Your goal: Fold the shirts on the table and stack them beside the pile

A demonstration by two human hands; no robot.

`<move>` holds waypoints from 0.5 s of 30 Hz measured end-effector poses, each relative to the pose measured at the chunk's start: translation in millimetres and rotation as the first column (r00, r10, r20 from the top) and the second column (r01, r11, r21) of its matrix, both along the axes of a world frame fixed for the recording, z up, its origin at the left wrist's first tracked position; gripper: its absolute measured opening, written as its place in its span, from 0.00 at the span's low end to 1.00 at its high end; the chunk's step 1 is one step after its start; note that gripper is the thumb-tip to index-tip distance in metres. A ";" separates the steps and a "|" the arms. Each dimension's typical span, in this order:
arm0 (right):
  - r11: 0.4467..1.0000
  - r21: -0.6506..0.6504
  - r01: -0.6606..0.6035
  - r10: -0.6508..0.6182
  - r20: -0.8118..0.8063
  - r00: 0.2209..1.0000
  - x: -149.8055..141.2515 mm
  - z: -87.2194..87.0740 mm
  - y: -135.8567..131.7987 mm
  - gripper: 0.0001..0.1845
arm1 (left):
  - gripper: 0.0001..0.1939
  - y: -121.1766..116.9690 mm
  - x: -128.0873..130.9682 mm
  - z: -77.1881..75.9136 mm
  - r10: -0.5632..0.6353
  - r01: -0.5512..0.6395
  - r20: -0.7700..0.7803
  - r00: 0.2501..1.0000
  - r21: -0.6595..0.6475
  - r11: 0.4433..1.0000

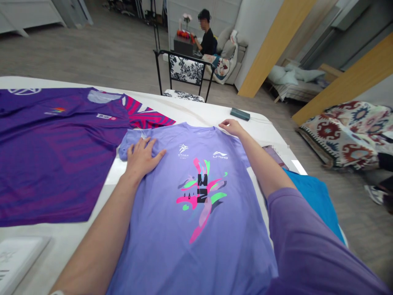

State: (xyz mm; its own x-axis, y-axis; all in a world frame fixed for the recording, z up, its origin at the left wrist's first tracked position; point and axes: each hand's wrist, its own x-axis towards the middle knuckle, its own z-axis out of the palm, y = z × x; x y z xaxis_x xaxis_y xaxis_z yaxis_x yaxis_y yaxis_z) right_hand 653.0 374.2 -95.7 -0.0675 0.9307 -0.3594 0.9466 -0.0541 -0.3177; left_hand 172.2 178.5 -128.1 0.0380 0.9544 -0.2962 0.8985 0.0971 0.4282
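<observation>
A lavender T-shirt [166,213] with a colourful print lies front up on the white table, its collar away from me. My left hand [143,157] rests flat on its left shoulder near the sleeve, fingers spread. At the right end of the collar, my right hand [232,127] is closed in a pinch on the shirt's shoulder edge. The shirt's right sleeve is partly behind my right forearm. A purple and pink jersey [61,155] lies spread out to the left, its patterned sleeve close to the T-shirt.
A dark green case [240,114] lies near the far table edge. To the right are a phone-like object [274,156] and blue cloth [316,196]. A white box [21,258] sits at near left. Beyond the table are a chair [186,69] and a seated person [208,39].
</observation>
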 end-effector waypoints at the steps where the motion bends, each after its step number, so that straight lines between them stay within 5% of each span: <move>1: 0.999 -0.039 -0.017 0.016 -0.039 0.999 3.3 -0.4 -3.6 0.20 | 0.44 -0.1 -0.4 -0.7 -0.006 0.006 -0.006 1.000 -0.009 1.000; 4: 0.994 -0.103 -0.041 0.031 -0.095 0.995 4.1 -5.4 -15.4 0.22 | 0.47 -1.1 -0.9 -2.3 -0.018 0.017 -0.027 0.999 -0.037 0.999; 8: 0.996 -0.039 0.083 -0.085 -0.043 0.995 -13.7 -18.5 -24.7 0.22 | 0.47 -1.9 -1.1 -3.2 -0.010 0.009 -0.049 0.999 -0.035 0.999; 15: 0.979 -0.036 0.202 -0.201 0.028 0.979 -36.9 -26.1 -9.3 0.15 | 0.46 -1.4 -1.2 -1.4 0.003 -0.004 -0.056 0.998 -0.033 0.999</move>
